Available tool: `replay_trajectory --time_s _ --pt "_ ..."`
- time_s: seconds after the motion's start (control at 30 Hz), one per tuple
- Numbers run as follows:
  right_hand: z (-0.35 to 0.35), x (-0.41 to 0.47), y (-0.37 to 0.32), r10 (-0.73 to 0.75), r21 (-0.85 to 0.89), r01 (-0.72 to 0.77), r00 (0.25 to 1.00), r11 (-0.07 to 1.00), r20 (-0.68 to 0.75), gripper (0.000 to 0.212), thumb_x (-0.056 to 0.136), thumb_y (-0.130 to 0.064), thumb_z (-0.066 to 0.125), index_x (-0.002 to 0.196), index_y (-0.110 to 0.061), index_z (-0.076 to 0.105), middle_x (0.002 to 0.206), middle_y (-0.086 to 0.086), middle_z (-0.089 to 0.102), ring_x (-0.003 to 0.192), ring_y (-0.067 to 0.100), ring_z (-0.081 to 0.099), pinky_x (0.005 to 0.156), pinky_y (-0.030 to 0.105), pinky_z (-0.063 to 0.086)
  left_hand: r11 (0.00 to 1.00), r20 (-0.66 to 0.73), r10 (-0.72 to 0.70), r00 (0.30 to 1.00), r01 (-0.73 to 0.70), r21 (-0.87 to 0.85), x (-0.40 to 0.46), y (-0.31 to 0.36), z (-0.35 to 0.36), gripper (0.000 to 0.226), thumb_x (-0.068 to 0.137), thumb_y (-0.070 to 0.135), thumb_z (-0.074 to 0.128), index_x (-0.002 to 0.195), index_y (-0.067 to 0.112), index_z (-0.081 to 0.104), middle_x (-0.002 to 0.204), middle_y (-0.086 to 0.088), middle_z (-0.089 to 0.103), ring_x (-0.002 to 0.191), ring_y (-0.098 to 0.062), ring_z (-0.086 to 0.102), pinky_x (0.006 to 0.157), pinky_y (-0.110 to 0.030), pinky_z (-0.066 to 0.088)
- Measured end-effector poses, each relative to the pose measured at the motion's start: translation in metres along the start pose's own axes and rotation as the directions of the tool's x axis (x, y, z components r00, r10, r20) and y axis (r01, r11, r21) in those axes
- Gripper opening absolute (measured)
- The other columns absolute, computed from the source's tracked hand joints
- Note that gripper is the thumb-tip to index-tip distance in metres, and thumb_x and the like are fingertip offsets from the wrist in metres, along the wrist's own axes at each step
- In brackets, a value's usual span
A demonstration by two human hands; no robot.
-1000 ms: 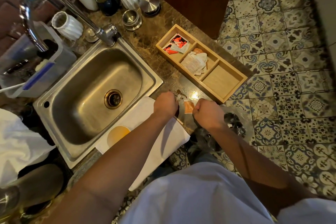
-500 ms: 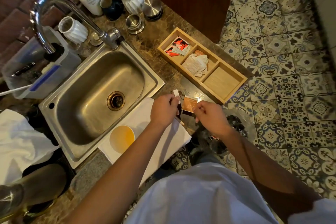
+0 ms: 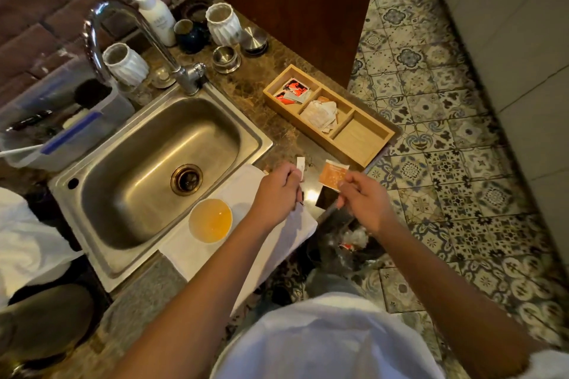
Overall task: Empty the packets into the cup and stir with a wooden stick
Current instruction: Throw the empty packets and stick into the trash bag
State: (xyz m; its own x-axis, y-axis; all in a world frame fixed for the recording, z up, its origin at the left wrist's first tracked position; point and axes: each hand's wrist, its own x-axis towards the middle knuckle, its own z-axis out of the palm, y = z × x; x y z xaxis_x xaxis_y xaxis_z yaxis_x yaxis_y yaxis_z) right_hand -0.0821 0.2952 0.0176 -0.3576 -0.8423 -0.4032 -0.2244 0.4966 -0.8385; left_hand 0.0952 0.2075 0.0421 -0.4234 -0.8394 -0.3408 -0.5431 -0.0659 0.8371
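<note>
A white cup [image 3: 210,220] with amber liquid stands on a white cloth [image 3: 277,237] at the sink's front edge. My right hand [image 3: 363,201] pinches an orange packet [image 3: 334,174] just right of the cloth, above the counter edge. My left hand [image 3: 277,194] pinches a small white torn strip [image 3: 300,163] and also holds a thin wooden stick whose dark tip [image 3: 302,202] pokes out below the fingers. The two hands are apart, the packet between them and the wooden tray. The cup sits left of my left hand.
A three-part wooden tray [image 3: 360,135] holds red packets [image 3: 292,91] and pale packets [image 3: 321,114]. The steel sink [image 3: 147,169] and tap [image 3: 187,77] lie left. White ribbed cups, a pump bottle [image 3: 155,14] and metal lids stand behind. A bin with rubbish [image 3: 351,237] sits on the tiled floor below.
My hands have pulled apart: the white strip has come off the orange packet, the left hand holding the strip and the right hand the packet. The view tilted so the cup shows more.
</note>
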Motion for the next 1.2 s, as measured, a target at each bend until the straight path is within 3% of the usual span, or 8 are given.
replay_trajectory --time_s 0.13,0.27,0.4,0.57,0.8,0.87,1.07,1.2 --pt "0.001 -0.041 0.017 0.06 0.108 -0.051 0.995 0.993 -0.078 0.02 0.101 -0.019 0.058 0.085 -0.01 0.065 0.074 0.017 0.07 0.056 0.022 0.052 0.05 0.033 0.041 0.998 0.043 0.051 0.998 -0.053 0.032 -0.028 -0.013 0.003 0.026 0.105 0.022 0.044 0.083 0.018 0.058 0.065 0.001 0.061 0.054 -0.006 0.056 0.056 -0.024 0.046" --pt "0.006 -0.084 0.036 0.029 -0.007 -0.03 0.987 1.0 -0.161 0.027 0.101 -0.02 0.059 0.076 -0.012 0.066 0.062 0.004 0.069 0.048 0.012 0.055 0.049 0.028 0.045 0.987 0.066 0.115 0.991 -0.122 0.109 -0.054 -0.027 0.01 0.023 0.101 0.027 0.053 0.084 0.017 0.064 0.066 0.005 0.062 0.062 -0.01 0.059 0.064 -0.03 0.05" --pt "0.007 -0.125 0.051 0.089 0.05 -0.078 0.96 0.996 -0.265 0.028 0.101 -0.021 0.059 0.075 -0.013 0.066 0.056 -0.003 0.066 0.044 -0.002 0.054 0.051 0.022 0.042 0.988 0.074 0.128 0.989 -0.134 0.08 -0.08 -0.026 0.02 0.028 0.102 0.026 0.05 0.079 0.016 0.063 0.067 0.002 0.065 0.062 -0.015 0.06 0.07 -0.038 0.051" --pt "-0.013 -0.156 0.065 0.139 0.223 -0.061 0.924 0.973 -0.355 0.025 0.099 -0.013 0.058 0.075 -0.009 0.062 0.063 0.014 0.065 0.049 0.014 0.053 0.051 0.03 0.043 0.988 0.137 0.123 0.983 -0.134 0.07 -0.101 -0.01 0.046 0.028 0.103 0.026 0.049 0.08 0.019 0.063 0.068 0.003 0.067 0.061 -0.014 0.063 0.07 -0.041 0.055" --pt "-0.055 -0.17 0.096 0.152 0.225 -0.075 0.925 0.972 -0.349 0.021 0.101 -0.016 0.058 0.082 -0.009 0.064 0.065 0.003 0.062 0.046 0.0 0.048 0.043 0.012 0.039 0.974 0.164 0.176 0.971 -0.196 0.115 -0.105 0.004 0.103 0.029 0.101 0.03 0.055 0.076 0.022 0.066 0.065 0.002 0.068 0.058 -0.007 0.061 0.062 -0.024 0.049" --pt "-0.069 -0.169 0.112 0.157 0.201 -0.094 0.933 0.975 -0.323 0.021 0.1 -0.018 0.06 0.082 -0.011 0.067 0.064 0.002 0.063 0.047 0.004 0.049 0.044 0.016 0.039 0.978 0.163 0.144 0.976 -0.165 0.124 -0.1 0.0 0.127 0.029 0.101 0.03 0.055 0.075 0.025 0.065 0.065 0.001 0.069 0.052 -0.004 0.058 0.057 -0.019 0.046" --pt "-0.106 -0.172 0.184 0.236 0.207 -0.183 0.934 0.961 -0.27 0.023 0.102 -0.02 0.06 0.086 -0.006 0.069 0.066 0.006 0.066 0.048 0.01 0.05 0.046 0.027 0.043 0.962 0.24 0.063 0.969 -0.124 0.245 -0.083 -0.023 0.203 0.025 0.101 0.032 0.055 0.077 0.032 0.063 0.069 0.008 0.069 0.062 -0.01 0.064 0.067 -0.035 0.053" --pt "-0.118 -0.165 0.241 0.315 0.115 -0.294 0.909 0.949 -0.272 0.021 0.099 -0.024 0.062 0.081 -0.019 0.071 0.058 0.0 0.069 0.05 0.016 0.059 0.053 0.041 0.052 0.93 0.25 -0.026 0.968 -0.068 0.361 -0.067 -0.045 0.238 0.019 0.1 0.032 0.056 0.089 0.023 0.069 0.075 0.005 0.068 0.069 -0.016 0.065 0.07 -0.035 0.052"
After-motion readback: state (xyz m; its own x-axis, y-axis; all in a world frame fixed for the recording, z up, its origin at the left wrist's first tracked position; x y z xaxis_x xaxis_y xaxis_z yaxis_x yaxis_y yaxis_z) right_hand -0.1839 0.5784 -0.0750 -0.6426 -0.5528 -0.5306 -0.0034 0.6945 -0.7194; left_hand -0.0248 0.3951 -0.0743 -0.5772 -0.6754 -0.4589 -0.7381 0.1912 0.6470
